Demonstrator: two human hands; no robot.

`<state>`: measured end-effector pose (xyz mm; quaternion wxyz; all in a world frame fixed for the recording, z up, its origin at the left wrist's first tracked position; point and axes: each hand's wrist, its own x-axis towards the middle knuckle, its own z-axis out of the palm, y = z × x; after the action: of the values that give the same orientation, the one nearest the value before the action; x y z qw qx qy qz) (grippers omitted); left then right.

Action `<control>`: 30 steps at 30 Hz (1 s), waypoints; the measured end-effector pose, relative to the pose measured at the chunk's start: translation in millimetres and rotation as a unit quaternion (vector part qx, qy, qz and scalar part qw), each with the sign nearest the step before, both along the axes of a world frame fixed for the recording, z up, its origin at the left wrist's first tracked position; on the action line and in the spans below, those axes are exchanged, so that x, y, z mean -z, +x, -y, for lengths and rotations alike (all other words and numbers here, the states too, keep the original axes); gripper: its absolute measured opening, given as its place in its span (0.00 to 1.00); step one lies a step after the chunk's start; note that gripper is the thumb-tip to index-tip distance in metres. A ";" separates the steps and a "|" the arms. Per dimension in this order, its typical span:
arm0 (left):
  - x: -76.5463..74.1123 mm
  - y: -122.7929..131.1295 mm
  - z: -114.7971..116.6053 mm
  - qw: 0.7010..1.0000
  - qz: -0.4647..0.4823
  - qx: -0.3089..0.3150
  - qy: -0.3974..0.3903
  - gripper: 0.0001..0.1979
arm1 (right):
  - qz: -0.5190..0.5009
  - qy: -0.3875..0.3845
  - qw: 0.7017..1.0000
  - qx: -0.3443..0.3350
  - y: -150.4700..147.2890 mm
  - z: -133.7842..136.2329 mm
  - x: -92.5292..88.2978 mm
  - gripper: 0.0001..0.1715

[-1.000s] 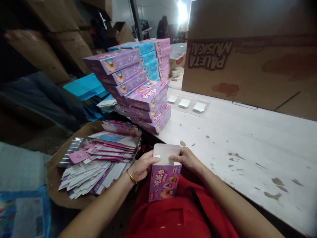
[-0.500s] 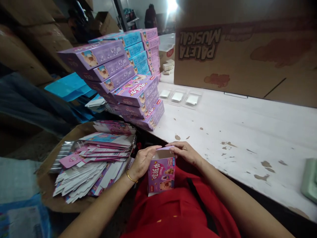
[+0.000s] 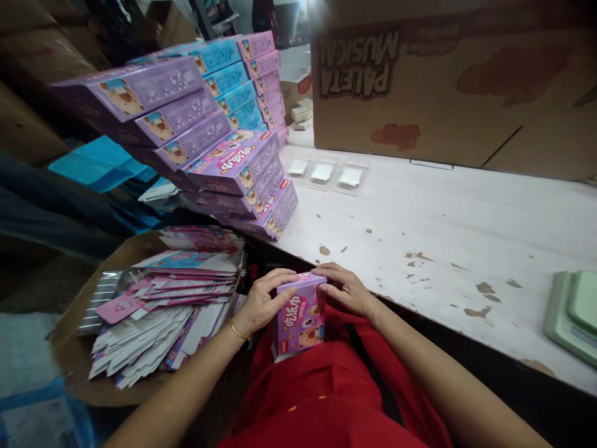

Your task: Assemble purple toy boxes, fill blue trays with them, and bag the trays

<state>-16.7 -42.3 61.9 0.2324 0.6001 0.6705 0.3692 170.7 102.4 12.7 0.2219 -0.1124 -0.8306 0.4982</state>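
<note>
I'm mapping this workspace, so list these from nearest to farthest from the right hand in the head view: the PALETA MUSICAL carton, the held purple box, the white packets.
1. Purple box: touching the right hand.
2. White packets: on the table beyond the hands.
3. PALETA MUSICAL carton: farther back, behind the packets.

Between left hand [image 3: 259, 303] and right hand [image 3: 345, 289], just before the near edge of the table [image 3: 466, 218]: a box [image 3: 303, 317]. On the table's left side, reaching the near edge: stacked boxes [image 3: 224, 152], with trays [image 3: 321, 172] just to their right. Toward the far side, behind the trays and to their right: a carton [image 3: 457, 118]. Before the near edge, left of both hands, in a container [image 3: 74, 367]: flattened boxes [image 3: 153, 317].
</note>
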 end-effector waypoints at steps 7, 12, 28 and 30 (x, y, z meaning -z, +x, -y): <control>6.8 -3.2 6.3 0.990 -0.104 0.083 -0.037 0.18 | 0.028 0.055 0.998 0.031 1.3 5.1 9.0 0.21; 10.0 0.8 11.4 0.984 -0.137 0.103 -0.045 0.20 | 0.015 0.070 0.995 0.066 5.5 18.7 24.5 0.21; 9.2 -12.4 -7.3 0.996 0.033 -0.072 0.036 0.13 | 0.014 -0.188 0.904 0.384 138.2 35.7 17.2 0.21; 7.5 -14.6 -9.9 0.997 0.037 -0.062 0.026 0.13 | 0.028 -0.111 0.838 0.534 202.5 19.9 4.6 0.22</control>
<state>-31.3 -32.4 54.4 0.2181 0.5487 0.6878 0.4222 373.2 82.5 8.1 0.4164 -0.5762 -0.5869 0.3875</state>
